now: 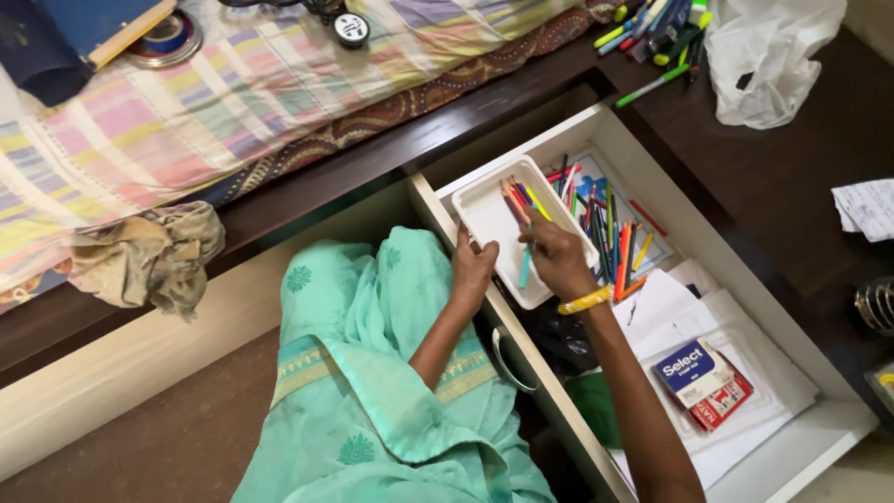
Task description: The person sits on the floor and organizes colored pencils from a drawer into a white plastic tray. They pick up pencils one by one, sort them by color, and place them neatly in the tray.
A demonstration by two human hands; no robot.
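I am steadying the white tray (489,224) with my left hand (472,270), curled over its near rim at the open drawer's (801,438) front edge. My right hand (556,256), the nearer one, is pinching coloured pencils (518,200), long axes running lengthwise in the tray.

At the centre of the frame the left hand (472,270) holds the near edge of a white rectangular tray (489,219) over an open white drawer (792,438). The right hand (556,253) — a yellow bangle (584,300) on its wrist — pinches a teal pencil (525,265) over the tray, where a few coloured pencils (515,200) lie. More loose pencils (610,233) sit in the drawer behind, papers (689,317) to the lower right. Upper left — a striped bedsheet (186,112).
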